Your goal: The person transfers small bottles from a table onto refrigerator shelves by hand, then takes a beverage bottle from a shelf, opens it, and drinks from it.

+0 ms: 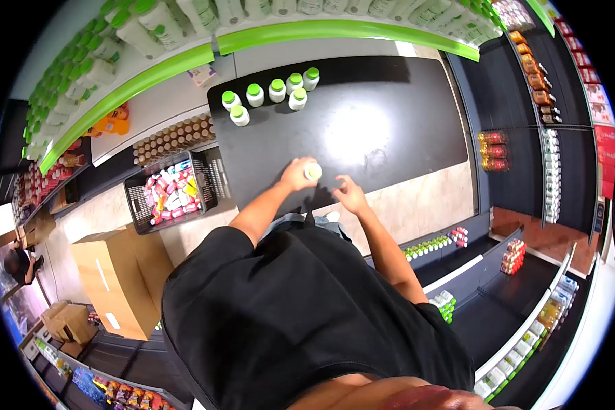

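My left hand [297, 176] is wrapped round a small white bottle with a pale yellow-green top [313, 171], over the near edge of the black table [417, 102]. A short way to its right, my right hand [350, 195] has its fingers apart and nothing visible in them. It does not touch the bottle. Toward the back left of the table stand several white bottles with green caps [277, 90], upright in a loose row, with a few in front of the others.
Left of the table sits a black crate [138, 199] full of mixed small bottles, beside rows of brown-topped containers [174, 139]. A large cardboard box [109, 283] stands behind my left side. Green-edged shelves [348, 29] of white bottles line the front. A person [22, 266] is at far left.
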`<state>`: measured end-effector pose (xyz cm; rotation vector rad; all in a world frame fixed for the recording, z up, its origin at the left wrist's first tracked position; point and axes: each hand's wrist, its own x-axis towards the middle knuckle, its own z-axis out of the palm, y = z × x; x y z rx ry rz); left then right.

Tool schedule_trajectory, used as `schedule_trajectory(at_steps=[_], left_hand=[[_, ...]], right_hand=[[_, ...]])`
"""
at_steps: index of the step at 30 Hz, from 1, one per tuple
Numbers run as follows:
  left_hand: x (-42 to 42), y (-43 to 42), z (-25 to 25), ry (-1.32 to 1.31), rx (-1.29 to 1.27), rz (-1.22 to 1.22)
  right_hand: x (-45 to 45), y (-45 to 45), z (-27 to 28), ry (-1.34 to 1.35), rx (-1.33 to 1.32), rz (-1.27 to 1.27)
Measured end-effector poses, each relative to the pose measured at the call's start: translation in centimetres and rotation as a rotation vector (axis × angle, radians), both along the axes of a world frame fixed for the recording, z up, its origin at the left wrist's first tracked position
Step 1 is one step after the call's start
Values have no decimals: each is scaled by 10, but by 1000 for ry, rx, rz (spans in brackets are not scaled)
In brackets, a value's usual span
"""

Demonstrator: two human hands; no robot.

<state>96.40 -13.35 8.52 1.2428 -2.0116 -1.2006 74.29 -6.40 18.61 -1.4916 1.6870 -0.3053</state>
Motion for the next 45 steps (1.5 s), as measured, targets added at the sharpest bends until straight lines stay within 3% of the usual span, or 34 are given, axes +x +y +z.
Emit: schedule_trajectory(at_steps=[2,5,11,16,24,28,32,35,42,45], left_hand=[[-5,24,22,-91,55,-77],[-2,48,27,-62,-56,-114],[-9,62,36,-127,-15,-181],[-41,70,32,-258,16,-489],[-148,101,2,-235,265,-1016],[-236,127,-12,-262,173,-1245],[-326,157,-5,-308,92,-1437],[-390,188,14,-393,109,-1586],[-469,251,21,-665,-4,-1885],[-497,262,20,-723,43,-1969]], right_hand=[[31,-9,10,-50,-62,135],[56,0,6,212,-139,326],[53,26,8,267,-74,241],[2,61,-3,130,18,104],[-82,173,-41,-114,127,-341],[-154,219,-28,-357,238,-530],[-212,274,-16,-434,186,-712],[-242,321,-40,-505,135,-904],[-232,401,-69,-665,-17,-1305],[-241,407,-76,-854,-62,-1430]])
